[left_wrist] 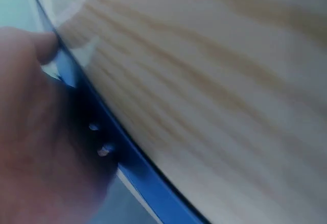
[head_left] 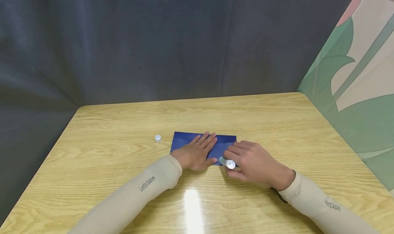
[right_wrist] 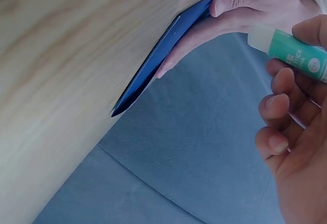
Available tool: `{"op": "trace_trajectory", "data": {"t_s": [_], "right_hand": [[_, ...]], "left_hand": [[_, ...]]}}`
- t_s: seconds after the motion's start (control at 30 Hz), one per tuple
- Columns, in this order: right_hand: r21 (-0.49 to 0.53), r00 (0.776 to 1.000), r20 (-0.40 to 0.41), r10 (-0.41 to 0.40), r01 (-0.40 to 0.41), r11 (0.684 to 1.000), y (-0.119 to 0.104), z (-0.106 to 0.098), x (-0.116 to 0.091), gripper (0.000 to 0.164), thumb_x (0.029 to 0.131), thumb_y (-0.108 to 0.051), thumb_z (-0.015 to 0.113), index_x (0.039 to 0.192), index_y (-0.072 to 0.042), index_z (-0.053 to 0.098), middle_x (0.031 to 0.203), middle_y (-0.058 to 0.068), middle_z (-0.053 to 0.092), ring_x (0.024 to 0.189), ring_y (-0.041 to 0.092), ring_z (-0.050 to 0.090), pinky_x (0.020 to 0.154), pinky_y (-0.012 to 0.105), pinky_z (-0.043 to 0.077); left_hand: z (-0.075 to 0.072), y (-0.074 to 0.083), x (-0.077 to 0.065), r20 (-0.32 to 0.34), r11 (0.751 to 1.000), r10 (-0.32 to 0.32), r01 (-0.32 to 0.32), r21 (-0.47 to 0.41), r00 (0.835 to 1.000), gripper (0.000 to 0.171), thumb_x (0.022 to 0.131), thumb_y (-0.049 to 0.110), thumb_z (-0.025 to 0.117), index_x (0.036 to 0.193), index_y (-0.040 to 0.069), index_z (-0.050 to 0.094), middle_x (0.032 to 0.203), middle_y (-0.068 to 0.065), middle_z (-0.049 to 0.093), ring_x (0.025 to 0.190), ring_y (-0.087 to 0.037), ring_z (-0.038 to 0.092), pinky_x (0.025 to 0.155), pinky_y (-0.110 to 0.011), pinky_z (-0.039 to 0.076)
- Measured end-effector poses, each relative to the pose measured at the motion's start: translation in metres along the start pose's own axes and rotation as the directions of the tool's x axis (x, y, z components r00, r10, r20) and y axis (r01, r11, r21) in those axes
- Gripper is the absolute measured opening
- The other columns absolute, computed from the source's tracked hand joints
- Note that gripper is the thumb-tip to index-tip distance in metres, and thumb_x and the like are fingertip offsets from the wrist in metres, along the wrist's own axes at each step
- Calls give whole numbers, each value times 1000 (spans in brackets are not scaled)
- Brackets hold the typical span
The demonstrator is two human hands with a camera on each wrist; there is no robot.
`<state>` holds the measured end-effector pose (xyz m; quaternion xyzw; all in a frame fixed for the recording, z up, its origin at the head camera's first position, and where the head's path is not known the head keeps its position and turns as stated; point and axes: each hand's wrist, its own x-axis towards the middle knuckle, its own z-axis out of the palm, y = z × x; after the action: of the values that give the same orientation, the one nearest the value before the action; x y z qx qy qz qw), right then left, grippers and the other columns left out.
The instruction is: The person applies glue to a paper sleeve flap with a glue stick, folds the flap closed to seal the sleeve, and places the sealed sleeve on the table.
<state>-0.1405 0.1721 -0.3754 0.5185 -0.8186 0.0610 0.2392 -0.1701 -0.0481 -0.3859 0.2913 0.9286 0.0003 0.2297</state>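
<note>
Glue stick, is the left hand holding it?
No, the right hand holds the glue stick, while the left hand rests on the blue envelope.

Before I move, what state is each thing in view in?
Blue envelope: lying on the table, under the left hand; can't tell if sealed.
Glue stick: appears uncapped, held.
White cap: off, resting left of the envelope.
Left hand: laid on the envelope, fingers spread.
Right hand: fingers curled around the glue stick.
</note>
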Motion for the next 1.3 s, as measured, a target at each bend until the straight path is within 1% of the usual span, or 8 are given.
{"op": "trace_trajectory", "data": {"t_s": [0.13, 0.37, 0.53, 0.73, 0.9, 1.1, 1.2, 1.3], "right_hand": [[-9, 1000, 1, -3, 3, 1000, -1, -1, -2, 23, 76, -33, 72, 87, -16, 61, 75, -8, 54, 66, 8, 50, 64, 28, 51], [-14, 1000, 9, -10, 10, 1000, -4, -2, -4, 26, 75, -34, 75, 87, -16, 61, 74, -8, 52, 64, 7, 47, 62, 26, 49], [-7, 1000, 20, 6, -5, 1000, -4, -2, -5, 24, 75, -35, 74, 86, -18, 60, 73, -10, 50, 64, 6, 45, 61, 25, 47], [-12, 1000, 25, -6, 6, 1000, -5, -3, -4, 24, 75, -35, 72, 84, -18, 58, 73, -9, 49, 65, 8, 48, 65, 28, 51], [-17, 1000, 20, -23, 23, 1000, -7, -5, -6, 27, 73, -34, 74, 85, -16, 59, 73, -8, 51, 65, 9, 50, 66, 29, 53], [-24, 999, 32, -24, 25, 999, -9, -5, -10, 29, 71, -35, 76, 85, -16, 59, 74, -8, 53, 67, 10, 54, 69, 31, 55], [-27, 999, 42, -22, 23, 999, -10, -5, -12, 29, 72, -36, 76, 85, -16, 59, 74, -8, 53, 68, 10, 55, 71, 32, 56], [-19, 998, 55, -25, 26, 999, -11, -4, -12, 30, 73, -37, 78, 87, -17, 60, 74, -9, 53, 68, 9, 53, 68, 30, 54]], "left_hand": [[0, -3, 2, 11, 999, 28, -28, -33, 1000, 75, 104, 55, 31, 161, 21, -5, 167, 8, -14, 155, -14, -16, 128, -35, -2], [2, -4, 1, 11, 997, 34, -33, -71, 999, 71, 104, 55, 33, 161, 29, -2, 168, 7, -15, 155, -17, -17, 128, -40, -2], [-1, -1, 3, 7, 995, 45, -44, -94, 999, 73, 104, 52, 38, 161, 26, 3, 168, 10, -10, 155, -17, -14, 128, -41, -1], [-10, 4, 5, 23, 996, 33, -31, -86, 999, 75, 102, 53, 43, 162, 26, 5, 169, 11, -4, 157, -18, -6, 128, -40, 6], [-14, 13, 7, -9, 999, 9, -9, -36, 1000, 70, 103, 56, 38, 161, 24, 13, 169, 9, 3, 157, -19, -1, 128, -43, 9], [-9, 15, 10, -22, 994, 54, -55, -92, 998, 75, 102, 52, 44, 161, 17, 12, 169, 6, 1, 157, -15, -3, 128, -37, 8], [-9, 14, 11, -27, 993, 52, -55, -104, 998, 73, 103, 52, 43, 161, 19, 12, 169, 8, 2, 157, -15, -3, 128, -35, 9], [-10, 18, 13, -39, 998, 24, -26, -50, 999, 67, 104, 51, 40, 161, 26, 15, 169, 10, 8, 157, -16, 2, 127, -37, 13]]}}
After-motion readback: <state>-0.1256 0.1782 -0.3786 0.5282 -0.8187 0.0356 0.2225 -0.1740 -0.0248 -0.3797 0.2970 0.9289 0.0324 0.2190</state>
